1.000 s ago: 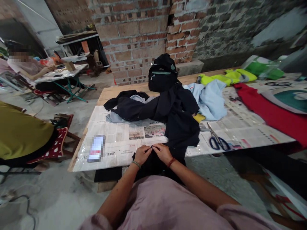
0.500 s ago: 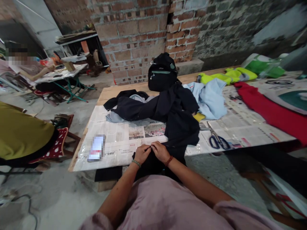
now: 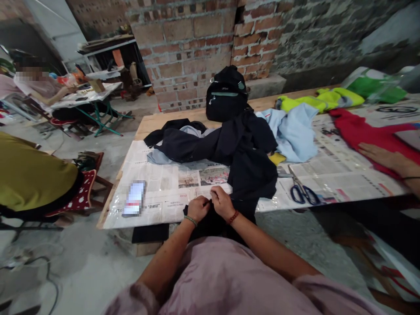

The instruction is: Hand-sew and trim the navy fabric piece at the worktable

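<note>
We handle dark cloth at a papered table.
Left hand pinches it; right hand curls, gripping what we cannot tell; scissors at three o'clock.

No wording can be read with certainty: on the black bag, well beyond the right hand, 1 short line of pale lettering is too small to make out. The newspaper bears blurred print, including 1 bold dark line to the left of the left hand, 1 small red line just beyond that hand, and columns far to the right of the right hand. Farther left of the left hand, the phone has a pixelated screen.
</note>
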`<state>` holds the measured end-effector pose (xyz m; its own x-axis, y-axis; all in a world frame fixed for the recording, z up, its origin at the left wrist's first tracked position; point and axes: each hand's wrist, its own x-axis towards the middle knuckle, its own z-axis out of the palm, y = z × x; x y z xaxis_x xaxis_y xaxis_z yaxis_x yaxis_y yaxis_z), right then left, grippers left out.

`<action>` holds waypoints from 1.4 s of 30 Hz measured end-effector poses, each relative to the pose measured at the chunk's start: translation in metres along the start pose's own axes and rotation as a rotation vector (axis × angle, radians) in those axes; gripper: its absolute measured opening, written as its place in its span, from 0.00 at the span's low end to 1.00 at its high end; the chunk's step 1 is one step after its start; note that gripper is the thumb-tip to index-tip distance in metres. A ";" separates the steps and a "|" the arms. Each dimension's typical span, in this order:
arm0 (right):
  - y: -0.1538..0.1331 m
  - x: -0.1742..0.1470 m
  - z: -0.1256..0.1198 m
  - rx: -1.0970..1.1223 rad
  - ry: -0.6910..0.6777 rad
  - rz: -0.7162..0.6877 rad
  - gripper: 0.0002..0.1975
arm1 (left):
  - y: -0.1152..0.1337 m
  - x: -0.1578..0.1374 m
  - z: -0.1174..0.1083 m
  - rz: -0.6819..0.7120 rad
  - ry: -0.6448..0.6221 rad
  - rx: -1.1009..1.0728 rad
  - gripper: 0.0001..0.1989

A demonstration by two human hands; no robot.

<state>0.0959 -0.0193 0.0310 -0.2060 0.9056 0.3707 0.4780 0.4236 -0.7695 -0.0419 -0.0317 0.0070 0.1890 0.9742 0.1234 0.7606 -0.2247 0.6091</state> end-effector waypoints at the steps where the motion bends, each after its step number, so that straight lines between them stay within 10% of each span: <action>1: -0.005 0.005 -0.004 0.007 0.002 -0.009 0.09 | 0.000 0.000 0.000 0.001 -0.005 0.009 0.07; 13: -0.020 0.018 -0.008 1.249 -0.299 0.616 0.13 | -0.007 -0.002 0.006 -0.041 0.037 0.053 0.09; 17: -0.018 0.023 -0.015 1.079 -0.241 0.486 0.09 | -0.003 -0.001 0.003 -0.023 0.034 0.030 0.08; 26: 0.009 0.034 -0.048 0.148 0.019 -0.315 0.10 | 0.001 0.000 0.000 0.002 0.024 -0.018 0.08; 36: 0.016 -0.003 -0.038 0.502 0.118 0.265 0.14 | 0.001 -0.001 -0.002 0.009 0.031 -0.042 0.08; 42: 0.069 -0.031 -0.044 0.332 0.048 0.286 0.15 | 0.001 0.000 -0.001 0.020 0.028 -0.033 0.08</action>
<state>0.1732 -0.0193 -0.0110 -0.0616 0.9887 0.1366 0.2079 0.1466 -0.9671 -0.0416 -0.0319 0.0086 0.1860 0.9699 0.1572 0.7359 -0.2435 0.6317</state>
